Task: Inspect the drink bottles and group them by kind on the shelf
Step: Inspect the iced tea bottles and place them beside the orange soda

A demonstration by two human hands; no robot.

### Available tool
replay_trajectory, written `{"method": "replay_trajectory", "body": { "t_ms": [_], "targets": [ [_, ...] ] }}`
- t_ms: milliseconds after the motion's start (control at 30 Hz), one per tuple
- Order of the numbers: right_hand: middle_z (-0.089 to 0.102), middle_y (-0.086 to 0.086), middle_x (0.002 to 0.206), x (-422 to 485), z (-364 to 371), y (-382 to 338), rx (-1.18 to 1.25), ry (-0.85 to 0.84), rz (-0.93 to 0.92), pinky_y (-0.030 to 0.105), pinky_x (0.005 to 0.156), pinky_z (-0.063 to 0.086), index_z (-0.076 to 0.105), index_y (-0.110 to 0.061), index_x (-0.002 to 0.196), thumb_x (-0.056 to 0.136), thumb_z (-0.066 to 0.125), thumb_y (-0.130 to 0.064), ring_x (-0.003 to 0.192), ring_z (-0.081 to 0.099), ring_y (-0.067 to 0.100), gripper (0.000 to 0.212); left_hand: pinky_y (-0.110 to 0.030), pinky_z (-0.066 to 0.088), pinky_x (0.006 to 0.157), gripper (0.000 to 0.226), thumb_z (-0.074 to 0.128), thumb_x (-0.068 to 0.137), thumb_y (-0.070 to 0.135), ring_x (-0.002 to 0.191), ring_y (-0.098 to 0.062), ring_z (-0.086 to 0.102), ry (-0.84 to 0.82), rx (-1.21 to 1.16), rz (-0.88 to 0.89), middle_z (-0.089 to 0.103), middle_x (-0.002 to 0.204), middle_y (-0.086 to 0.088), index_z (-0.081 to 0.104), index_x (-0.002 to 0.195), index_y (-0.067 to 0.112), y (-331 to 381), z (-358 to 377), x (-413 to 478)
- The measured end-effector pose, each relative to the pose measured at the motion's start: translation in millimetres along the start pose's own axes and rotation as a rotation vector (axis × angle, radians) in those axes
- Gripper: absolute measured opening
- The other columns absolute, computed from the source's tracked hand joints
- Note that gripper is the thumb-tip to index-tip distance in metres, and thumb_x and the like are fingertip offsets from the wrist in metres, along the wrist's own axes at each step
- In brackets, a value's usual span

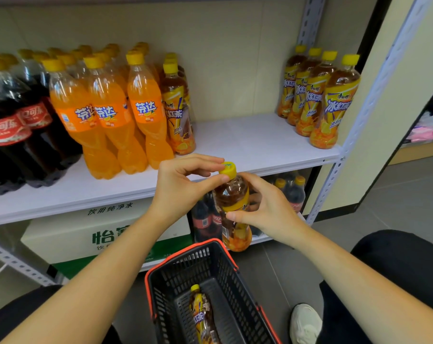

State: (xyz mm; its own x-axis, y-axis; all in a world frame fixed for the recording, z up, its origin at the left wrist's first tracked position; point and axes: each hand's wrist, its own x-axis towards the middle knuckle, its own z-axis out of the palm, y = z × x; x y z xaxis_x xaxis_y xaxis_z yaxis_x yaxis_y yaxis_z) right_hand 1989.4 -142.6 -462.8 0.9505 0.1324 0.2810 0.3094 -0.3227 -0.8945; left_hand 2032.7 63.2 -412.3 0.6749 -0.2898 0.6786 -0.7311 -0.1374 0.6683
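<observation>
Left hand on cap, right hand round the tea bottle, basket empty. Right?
No. The basket is not empty: the head view shows another tea bottle lying in it. As stated, left hand on cap, right hand round the held bottle.

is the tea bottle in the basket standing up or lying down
Lying down: the tea bottle rests lengthwise on the basket floor, cap toward the shelf.

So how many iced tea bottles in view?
7 iced tea bottles: four far right on the shelf, one beside the orange sodas, maybe more behind, one in left hand and right hand, one in the basket.
</observation>
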Motion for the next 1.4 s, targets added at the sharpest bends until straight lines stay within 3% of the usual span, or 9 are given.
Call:
{"method": "replay_trajectory", "body": {
  "t_ms": [133,300,400,533,633,733,900,1100,1400],
  "targets": [
    [0.07,-0.01,0.127,0.6,-2.8,1.4,0.068,-0.006,0.038,0.044,0.098,0.057,0.054,-0.03,0.141,0.075,0.089,-0.028,0.112,0.07,0.013,0.075,-0.029,0.061,0.078,0.017,0.079,0.086,0.012,0.089,-0.009,0.075,0.035,0.002,-0.088,0.077,0.1,0.007,0.078,0.102,0.017,-0.5,4.5,0.1],
    [0.076,-0.002,0.115,6.9,-10.2,-6.1,0.303,0.088,0.133,0.028,0.077,0.059,0.063,-0.022,0.128,0.076,0.088,-0.018,0.103,0.074,0.016,0.058,-0.034,0.06,0.088,0.034,0.069,0.095,0.007,0.111,-0.011,0.069,-0.172,-0.054,-0.216,0.073,0.121,0.005,0.069,0.127,0.02,-2.6,2.5,1.7],
    [0.077,0.006,0.107,12.5,-21.8,-11.9,0.548,0.161,0.248,0.035,0.068,0.06,0.067,-0.015,0.12,0.075,0.081,-0.03,0.093,0.075,0.024,0.05,-0.043,0.059,0.093,0.036,0.074,0.09,0.021,0.122,-0.013,0.064,-0.292,-0.094,-0.276,0.066,0.135,0.001,0.07,0.126,0.021,-3.0,2.2,-2.4],
    [0.076,0.015,0.106,20.9,-37.5,-14.4,0.767,0.224,0.404,0.045,0.076,0.063,0.066,-0.006,0.12,0.079,0.076,-0.038,0.092,0.075,0.028,0.053,-0.046,0.056,0.098,0.051,0.082,0.082,0.025,0.119,-0.018,0.064,-0.414,-0.129,-0.336,0.062,0.139,0.003,0.067,0.131,0.022,-0.3,2.8,-8.8],
    [0.077,0.015,0.105,25.5,-41.3,-14.9,0.901,0.282,0.497,0.044,0.073,0.063,0.064,-0.004,0.123,0.077,0.076,-0.042,0.094,0.077,0.029,0.061,-0.037,0.056,0.097,0.067,0.08,0.079,0.024,0.12,-0.014,0.063,-0.452,-0.133,-0.33,0.063,0.136,0.004,0.057,0.142,0.021,0.9,2.6,-11.0],
    [0.077,0.019,0.105,27.2,-40.0,-15.2,1.017,0.309,0.57,0.044,0.072,0.064,0.063,-0.006,0.124,0.072,0.078,-0.045,0.095,0.076,0.033,0.067,-0.024,0.055,0.089,0.07,0.083,0.076,0.024,0.118,-0.008,0.064,-0.383,-0.24,-0.348,0.064,0.131,0.015,0.058,0.141,0.026,3.6,4.8,-11.5],
    [0.074,0.023,0.11,24.5,-33.5,-20.6,1.112,0.161,0.559,0.039,0.078,0.063,0.065,-0.003,0.124,0.075,0.081,-0.021,0.102,0.075,0.033,0.054,-0.027,0.055,0.095,0.05,0.08,0.08,0.025,0.114,-0.009,0.066,-0.125,-0.284,-0.321,0.07,0.122,0.009,0.066,0.127,0.032,2.2,9.0,-9.0],
    [0.075,0.024,0.107,22.9,-23.1,-20.8,1.118,0.15,0.564,0.038,0.079,0.063,0.063,0.0,0.127,0.074,0.081,-0.015,0.102,0.075,0.03,0.058,-0.034,0.063,0.064,0.029,0.059,0.093,0.034,0.102,-0.015,0.073,-0.074,-0.454,-0.444,0.073,0.11,0.013,0.073,0.119,0.029,5.8,11.9,-9.6],
    [0.069,0.027,0.123,26.0,-21.6,-19.9,1.212,0.181,0.571,0.038,0.079,0.063,0.057,-0.001,0.137,0.079,0.08,-0.02,0.112,0.071,0.033,0.065,-0.039,0.061,0.088,0.065,0.08,0.081,0.015,0.116,-0.024,0.069,-0.188,-0.462,-0.358,0.071,0.125,0.005,0.057,0.14,0.03,7.9,3.3,-8.3]
  ]
}}
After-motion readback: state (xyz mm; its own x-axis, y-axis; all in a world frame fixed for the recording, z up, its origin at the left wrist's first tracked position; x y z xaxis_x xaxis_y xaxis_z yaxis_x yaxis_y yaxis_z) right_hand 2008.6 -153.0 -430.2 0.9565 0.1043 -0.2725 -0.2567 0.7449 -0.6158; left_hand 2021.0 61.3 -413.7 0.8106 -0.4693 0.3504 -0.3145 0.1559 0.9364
